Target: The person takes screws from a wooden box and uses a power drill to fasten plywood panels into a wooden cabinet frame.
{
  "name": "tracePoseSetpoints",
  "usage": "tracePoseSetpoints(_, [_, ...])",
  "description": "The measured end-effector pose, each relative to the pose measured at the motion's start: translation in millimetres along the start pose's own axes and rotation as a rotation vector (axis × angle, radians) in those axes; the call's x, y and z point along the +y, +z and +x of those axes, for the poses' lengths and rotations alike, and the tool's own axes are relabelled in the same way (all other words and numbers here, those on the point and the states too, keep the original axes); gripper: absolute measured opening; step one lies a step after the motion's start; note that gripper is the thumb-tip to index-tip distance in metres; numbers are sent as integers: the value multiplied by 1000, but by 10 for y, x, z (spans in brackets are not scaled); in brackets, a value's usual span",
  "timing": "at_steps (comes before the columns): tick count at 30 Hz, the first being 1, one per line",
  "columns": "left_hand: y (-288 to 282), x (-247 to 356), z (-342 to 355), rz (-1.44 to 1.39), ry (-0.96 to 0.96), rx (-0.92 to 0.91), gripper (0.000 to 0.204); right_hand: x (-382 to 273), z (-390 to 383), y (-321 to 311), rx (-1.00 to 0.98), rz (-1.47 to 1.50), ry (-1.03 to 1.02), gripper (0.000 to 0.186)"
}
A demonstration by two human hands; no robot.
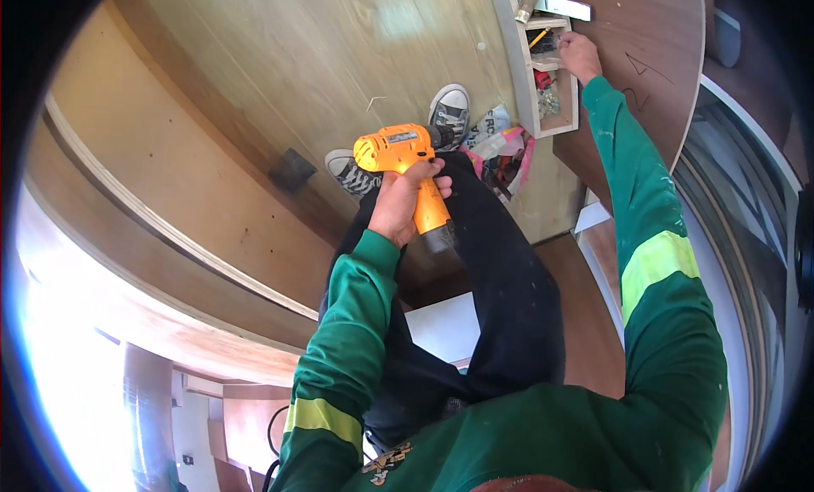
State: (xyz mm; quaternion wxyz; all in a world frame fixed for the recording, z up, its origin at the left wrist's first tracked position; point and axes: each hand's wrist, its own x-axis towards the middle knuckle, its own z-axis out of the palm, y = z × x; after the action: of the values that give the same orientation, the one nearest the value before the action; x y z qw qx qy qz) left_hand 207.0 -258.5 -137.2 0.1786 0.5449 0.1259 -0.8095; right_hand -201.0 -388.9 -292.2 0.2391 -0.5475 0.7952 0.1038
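Note:
My left hand (397, 205) is wrapped round the grip of a yellow-orange cordless drill (397, 149). The drill is held above my legs, its dark chuck pointing right over one shoe. On the right, my right hand (579, 58) reaches to a compartment of a light wooden tool box (526, 94). Its fingers are curled together at the compartment's edge; what they pinch, if anything, is hidden. Beside them in that compartment lies a yellow pencil (538, 38). Small pieces of hardware (549, 102) and a red item (543, 79) fill the compartment nearer to me.
A flat pale metal piece (564, 8) and a brown handle (529, 0) rest on the box's far end. A curved brown panel (644, 60) lies right of it. A pink-and-white bag (500, 149) sits by my shoe (449, 106). Curved plywood (195, 178) runs along the left.

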Motion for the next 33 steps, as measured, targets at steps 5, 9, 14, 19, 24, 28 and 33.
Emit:
tracePoseSetpoints(5, [85, -21, 15, -73, 33, -67, 32, 253, -126, -339, -23, 302, 89, 25])
tracePoseSetpoints(9, [-91, 25, -145, -172, 80, -113, 25, -600, -774, -570, -244, 852, 218, 17])
tracePoseSetpoints(14, [-155, 83, -773, -286, 178, -322, 32, -1526, -1898, -1149, -323, 885, 269, 14])
tracePoseSetpoints(19, [-733, -169, -1946, -473, 364, -280, 39, -3144, -2626, -1231, -415, 605, -51, 19])
tracePoseSetpoints(24, [-1301, -636, -3070, -779, 522, -37, 41, -4843, -3391, -856, -668, 335, -829, 23])
tracePoseSetpoints(28, [-1666, -1154, -3431, -1022, 645, 184, 41, -5948, -4253, -469, -768, -69, -1371, 21])
tracePoseSetpoints(33, [-1882, -1222, -3656, -1158, 782, 307, 38, -6706, -4371, -295, -694, -376, -1517, 23])
